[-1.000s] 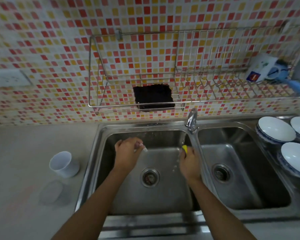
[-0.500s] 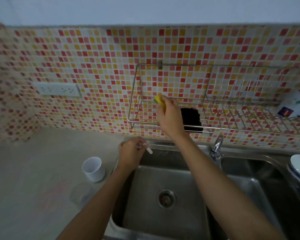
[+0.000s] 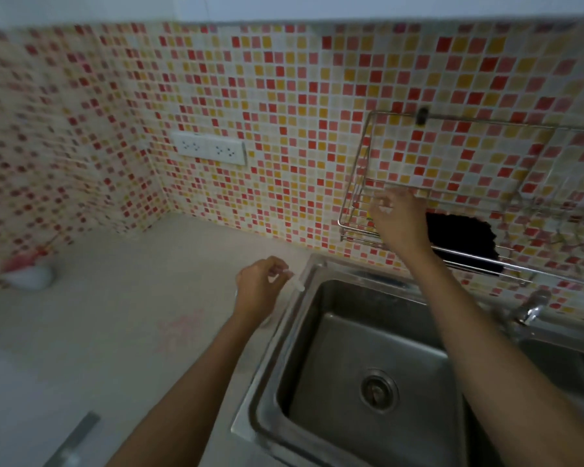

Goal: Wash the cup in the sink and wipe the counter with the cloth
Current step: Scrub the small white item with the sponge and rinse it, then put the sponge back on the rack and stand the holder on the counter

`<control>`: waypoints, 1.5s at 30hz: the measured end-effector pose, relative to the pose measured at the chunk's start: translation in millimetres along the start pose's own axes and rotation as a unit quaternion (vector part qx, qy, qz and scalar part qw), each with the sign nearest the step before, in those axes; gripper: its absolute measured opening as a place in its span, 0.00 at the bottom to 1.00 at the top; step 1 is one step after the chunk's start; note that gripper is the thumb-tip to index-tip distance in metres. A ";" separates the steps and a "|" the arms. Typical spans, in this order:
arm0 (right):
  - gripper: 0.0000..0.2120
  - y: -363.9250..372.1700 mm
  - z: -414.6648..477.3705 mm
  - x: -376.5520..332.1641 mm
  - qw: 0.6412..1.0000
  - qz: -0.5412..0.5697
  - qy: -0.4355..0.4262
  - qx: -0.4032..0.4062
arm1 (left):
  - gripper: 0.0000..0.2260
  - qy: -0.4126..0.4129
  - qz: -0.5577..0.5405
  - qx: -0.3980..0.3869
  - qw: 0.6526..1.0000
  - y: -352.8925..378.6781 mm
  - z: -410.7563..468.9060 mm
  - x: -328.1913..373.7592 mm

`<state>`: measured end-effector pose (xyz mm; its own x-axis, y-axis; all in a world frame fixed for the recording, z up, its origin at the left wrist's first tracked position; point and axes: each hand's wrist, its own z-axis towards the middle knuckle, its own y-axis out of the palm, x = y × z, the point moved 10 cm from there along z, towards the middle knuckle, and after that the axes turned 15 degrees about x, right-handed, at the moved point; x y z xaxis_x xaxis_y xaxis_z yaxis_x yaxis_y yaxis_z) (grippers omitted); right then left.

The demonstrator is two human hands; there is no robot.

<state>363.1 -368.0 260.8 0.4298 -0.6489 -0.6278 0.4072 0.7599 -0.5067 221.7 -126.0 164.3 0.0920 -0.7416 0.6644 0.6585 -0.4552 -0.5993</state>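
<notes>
Black cloth (image 3: 459,235) draped the wire rack (image 3: 358,224) above the sink's (image 3: 358,273) back edge, looking soft and light; a corner seemed best to pinch. Right hand (image 3: 400,219) spread beside it; left hand (image 3: 258,288) pinched a white bit (image 3: 295,285).

Right grip (image 3: 397,219) at rack (image 3: 356,230); left grip (image 3: 260,288) pinches white stick (image 3: 295,284).

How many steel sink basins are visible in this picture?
2. One stainless steel basin with a round drain is at centre; the second is right of the chrome faucet, cut off by the frame edge.
</notes>
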 end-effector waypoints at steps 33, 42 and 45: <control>0.39 289.2 -250.4 -7.5 0.923 0.151 0.249 -0.252 | 0.07 0.111 0.063 -0.167 0.978 56.6 35.9 -154.9; 0.41 238.9 -218.6 -16.8 0.940 0.113 0.214 -0.241 | 0.27 -0.013 -0.077 -0.177 0.981 16.7 16.0 -180.5; 0.44 209.0 -225.0 -18.2 0.932 -0.005 0.146 -0.331 | 0.33 -0.041 -0.089 -0.240 0.966 -3.7 -27.8 -203.0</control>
<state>259.0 -188.8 33.4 0.1508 -0.6919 -0.7061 -0.2175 0.6735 -0.7065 179.8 12.5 19.2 0.0804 -0.5981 0.7974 0.2494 -0.7625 -0.5970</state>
